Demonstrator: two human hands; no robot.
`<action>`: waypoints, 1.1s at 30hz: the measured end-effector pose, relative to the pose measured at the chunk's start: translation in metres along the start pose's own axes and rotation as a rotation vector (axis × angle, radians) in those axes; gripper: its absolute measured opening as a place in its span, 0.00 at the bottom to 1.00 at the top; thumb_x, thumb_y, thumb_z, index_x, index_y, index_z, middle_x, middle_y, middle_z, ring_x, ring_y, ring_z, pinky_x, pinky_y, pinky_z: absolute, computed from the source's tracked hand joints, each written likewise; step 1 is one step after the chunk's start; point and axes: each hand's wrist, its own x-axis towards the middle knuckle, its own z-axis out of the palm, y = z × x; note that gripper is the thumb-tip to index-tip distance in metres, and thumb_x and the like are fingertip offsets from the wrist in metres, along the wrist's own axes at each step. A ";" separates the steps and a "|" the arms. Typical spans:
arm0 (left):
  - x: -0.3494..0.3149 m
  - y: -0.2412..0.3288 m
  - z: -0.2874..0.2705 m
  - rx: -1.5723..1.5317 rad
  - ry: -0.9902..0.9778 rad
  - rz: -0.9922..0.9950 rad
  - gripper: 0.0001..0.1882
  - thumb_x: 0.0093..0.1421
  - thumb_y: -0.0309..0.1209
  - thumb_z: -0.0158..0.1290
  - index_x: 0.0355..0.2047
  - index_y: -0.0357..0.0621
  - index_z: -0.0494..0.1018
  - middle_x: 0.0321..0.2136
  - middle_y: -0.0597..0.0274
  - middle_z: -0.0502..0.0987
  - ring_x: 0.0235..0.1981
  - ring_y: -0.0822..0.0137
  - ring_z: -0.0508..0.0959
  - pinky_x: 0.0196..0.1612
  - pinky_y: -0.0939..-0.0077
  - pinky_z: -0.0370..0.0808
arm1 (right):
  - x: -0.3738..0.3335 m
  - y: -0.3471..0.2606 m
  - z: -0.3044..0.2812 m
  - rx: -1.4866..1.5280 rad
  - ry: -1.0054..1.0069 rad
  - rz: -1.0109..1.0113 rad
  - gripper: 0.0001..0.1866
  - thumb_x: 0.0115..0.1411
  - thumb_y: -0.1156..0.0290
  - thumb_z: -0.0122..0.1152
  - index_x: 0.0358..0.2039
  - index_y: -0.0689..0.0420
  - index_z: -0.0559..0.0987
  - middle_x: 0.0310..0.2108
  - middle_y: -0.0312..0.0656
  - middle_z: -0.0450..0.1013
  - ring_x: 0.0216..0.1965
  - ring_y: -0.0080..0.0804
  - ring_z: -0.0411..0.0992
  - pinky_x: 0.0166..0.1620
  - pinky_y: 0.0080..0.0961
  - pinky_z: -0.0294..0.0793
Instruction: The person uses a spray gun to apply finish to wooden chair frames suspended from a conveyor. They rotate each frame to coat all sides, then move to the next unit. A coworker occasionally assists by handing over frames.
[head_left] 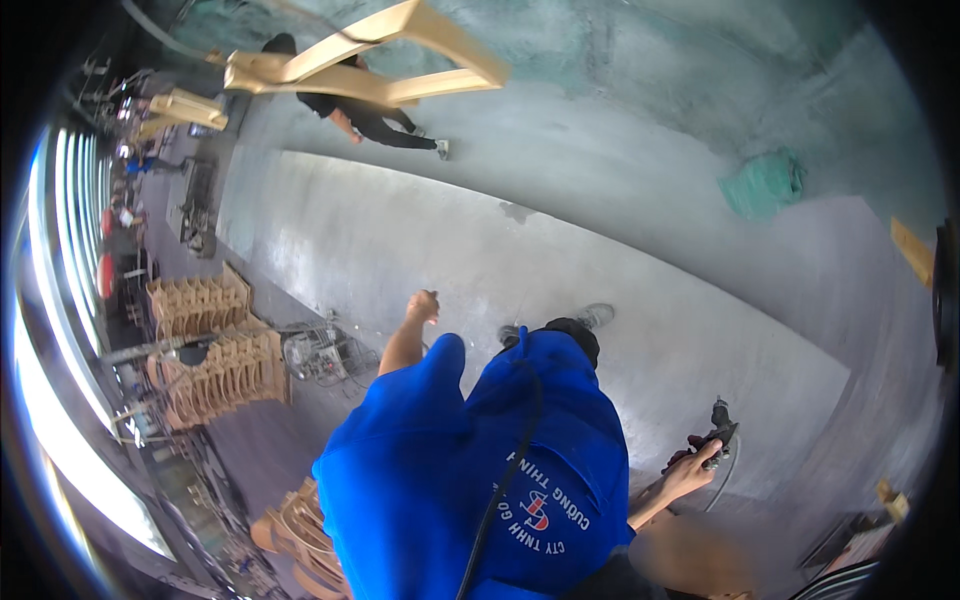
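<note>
My right hand (692, 472), at the lower right, is closed round a dark spray gun (716, 436), with a thin grey hose (727, 478) trailing from it. At centre left, my left hand (425, 305) hangs over the pale floor sheet with its fingers curled in, and no object shows in it. Both hands are well apart, on either side of my blue work garment (480, 470). Far from either hand, a light wooden frame (440, 82) hangs at the top of the head view.
A person in black (375, 115) walks behind the hanging frame. Stacked curved wooden parts (215, 365) and a wire-caged machine (318, 355) stand to the left. A green bundle (765, 185) lies at the upper right. Underfoot is a large pale sheet (400, 225).
</note>
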 end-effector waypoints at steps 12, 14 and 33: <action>-0.012 -0.002 -0.215 -1.257 0.703 0.225 0.43 0.55 0.31 0.68 0.68 0.38 0.61 0.55 0.47 0.79 0.54 0.57 0.80 0.53 0.63 0.79 | -0.067 -0.092 0.084 0.114 -0.035 -0.175 0.27 0.75 0.47 0.47 0.43 0.63 0.78 0.29 0.40 0.75 0.12 0.18 0.61 0.13 0.21 0.52; -0.021 -0.016 -0.285 -1.249 0.834 0.366 0.50 0.53 0.35 0.71 0.70 0.37 0.57 0.59 0.42 0.75 0.57 0.52 0.78 0.57 0.61 0.78 | -0.093 -0.095 0.100 0.221 0.024 -0.173 0.28 0.75 0.47 0.46 0.43 0.63 0.78 0.29 0.40 0.75 0.12 0.17 0.61 0.13 0.20 0.53; -0.042 -0.054 -0.522 -0.996 1.050 1.129 0.31 0.50 0.37 0.74 0.51 0.36 0.75 0.46 0.52 0.83 0.53 0.59 0.81 0.59 0.61 0.73 | -0.380 -0.071 0.239 0.363 0.270 0.237 0.28 0.74 0.44 0.50 0.44 0.61 0.77 0.25 0.40 0.76 0.11 0.18 0.61 0.13 0.20 0.54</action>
